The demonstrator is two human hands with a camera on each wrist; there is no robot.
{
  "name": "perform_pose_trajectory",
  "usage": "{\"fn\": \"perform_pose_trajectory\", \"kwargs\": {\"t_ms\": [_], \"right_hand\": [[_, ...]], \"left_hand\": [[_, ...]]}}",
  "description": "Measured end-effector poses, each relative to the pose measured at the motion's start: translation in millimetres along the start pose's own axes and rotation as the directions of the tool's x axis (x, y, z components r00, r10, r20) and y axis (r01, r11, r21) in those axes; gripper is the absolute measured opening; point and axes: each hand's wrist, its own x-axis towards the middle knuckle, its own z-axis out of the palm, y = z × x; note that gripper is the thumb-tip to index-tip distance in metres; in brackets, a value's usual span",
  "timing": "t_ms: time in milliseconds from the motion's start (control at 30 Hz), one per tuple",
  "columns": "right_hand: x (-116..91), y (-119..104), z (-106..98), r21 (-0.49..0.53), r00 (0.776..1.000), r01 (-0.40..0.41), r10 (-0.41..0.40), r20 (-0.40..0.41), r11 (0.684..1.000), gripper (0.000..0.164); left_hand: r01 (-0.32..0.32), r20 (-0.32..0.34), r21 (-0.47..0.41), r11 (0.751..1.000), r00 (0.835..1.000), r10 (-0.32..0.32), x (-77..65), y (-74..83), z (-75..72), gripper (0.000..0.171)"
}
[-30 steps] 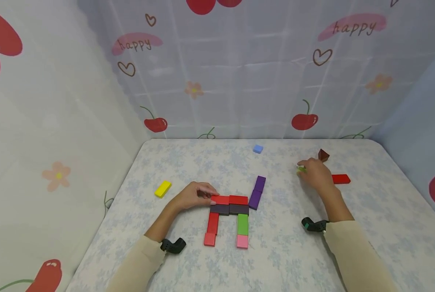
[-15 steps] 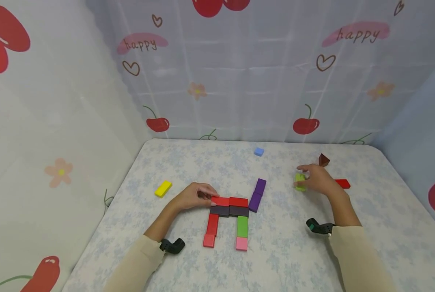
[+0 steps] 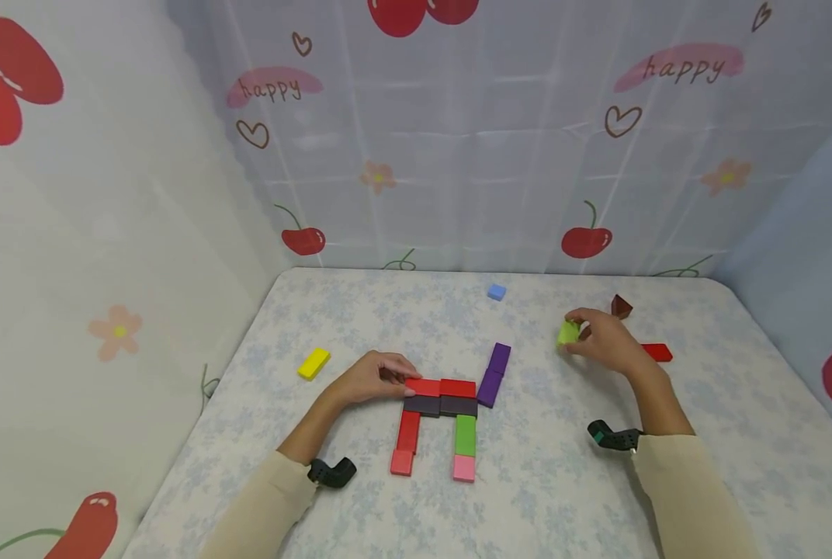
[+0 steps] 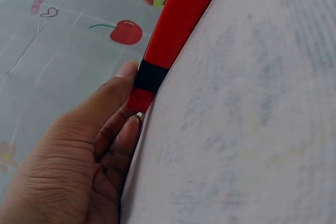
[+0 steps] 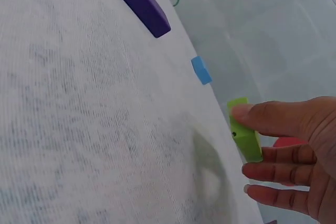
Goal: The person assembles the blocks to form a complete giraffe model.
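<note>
In the head view, my left hand (image 3: 377, 376) pinches the left end of a red block (image 3: 426, 387) between thumb and fingers. That block lies flat in a figure made of blocks, with a second red block (image 3: 458, 389) beside it and two dark blocks (image 3: 423, 406) along its near side. Seen from the left wrist, the thumb tip also meets the end of the dark block (image 4: 151, 76). My right hand (image 3: 604, 339) holds a lime green block (image 3: 568, 334) between thumb and fingers; in the right wrist view the lime block (image 5: 245, 132) appears raised above the table, over a shadow.
Two purple blocks (image 3: 494, 375) slant off the figure's right end. Its legs are red (image 3: 407, 432), green (image 3: 466, 435) and pink (image 3: 464, 468). Loose blocks lie around: yellow (image 3: 314, 363), blue (image 3: 497, 292), a brown pointed one (image 3: 621, 307), and a red one (image 3: 658, 352) partly behind the right wrist.
The right hand has taken the lime green block up and shifted slightly left and nearer, the block turning more into view. The left hand stays at the red block. The head view has tilted slightly.
</note>
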Motion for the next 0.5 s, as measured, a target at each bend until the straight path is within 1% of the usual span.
{"fn": "perform_pose_trajectory", "kwargs": {"t_ms": [100, 233, 367, 500], "right_hand": [[4, -8, 4, 0.038, 0.997, 0.058, -0.056, -0.053, 0.998, 0.048], [13, -17, 13, 0.039, 0.994, 0.087, -0.084, -0.068, 0.995, 0.041], [27, -21, 24, 0.022, 0.993, 0.099, -0.097, -0.064, 0.995, 0.038], [37, -18, 35, 0.001, 0.996, 0.072, -0.072, -0.055, 0.997, 0.035]], "left_hand": [[0.002, -0.004, -0.004, 1.0, 1.0, -0.002, -0.9, 0.0, 0.2, 0.025], [0.005, 0.003, 0.0, 1.0, 1.0, -0.005, -1.0, 0.8, -0.2, 0.026], [0.005, 0.002, -0.001, 1.0, 1.0, -0.005, 0.4, 1.6, -0.4, 0.027], [0.008, 0.001, -0.006, 1.0, 1.0, -0.008, 1.5, 2.4, -0.4, 0.027]]}}
